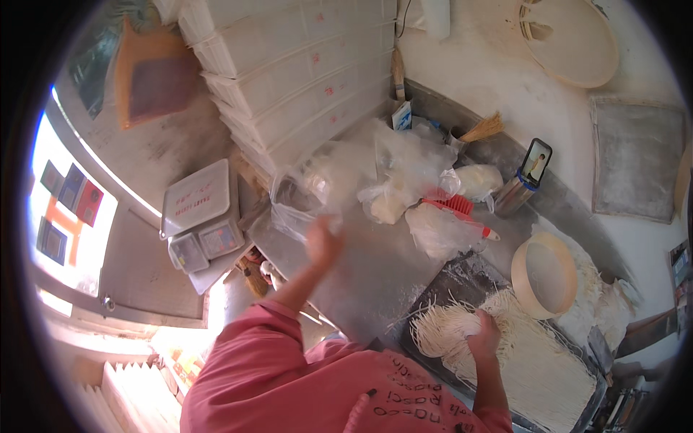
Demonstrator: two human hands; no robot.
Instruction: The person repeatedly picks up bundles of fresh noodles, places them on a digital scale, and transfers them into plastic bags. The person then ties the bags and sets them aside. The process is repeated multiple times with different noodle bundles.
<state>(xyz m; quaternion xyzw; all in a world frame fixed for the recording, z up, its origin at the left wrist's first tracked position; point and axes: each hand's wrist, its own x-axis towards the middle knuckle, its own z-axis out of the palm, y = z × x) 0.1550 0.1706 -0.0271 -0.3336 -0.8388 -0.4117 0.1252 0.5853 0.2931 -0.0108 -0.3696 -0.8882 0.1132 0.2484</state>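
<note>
My right hand (483, 335) is closed around a bundle of fresh noodles (441, 327), whose strands fan out to the left. Below and beside it, more pale noodles (547, 373) fill a dark tray (463, 276). My left hand (325, 243), blurred by motion, is at the near edge of a clear plastic bag (289, 208) on the metal table (357, 270). Whether its fingers grip the bag is too blurred to tell. Other clear plastic bags (414, 151) lie heaped behind it.
Stacked white plastic crates (303, 70) rise at the back left. A round wooden-rimmed sieve (544, 276) stands over the noodles' far side. Near the wall are a red-handled brush (460, 208), a straw brush (484, 129) and a phone (537, 161) on a metal cup (513, 195). Lidded containers (197, 200) sit left.
</note>
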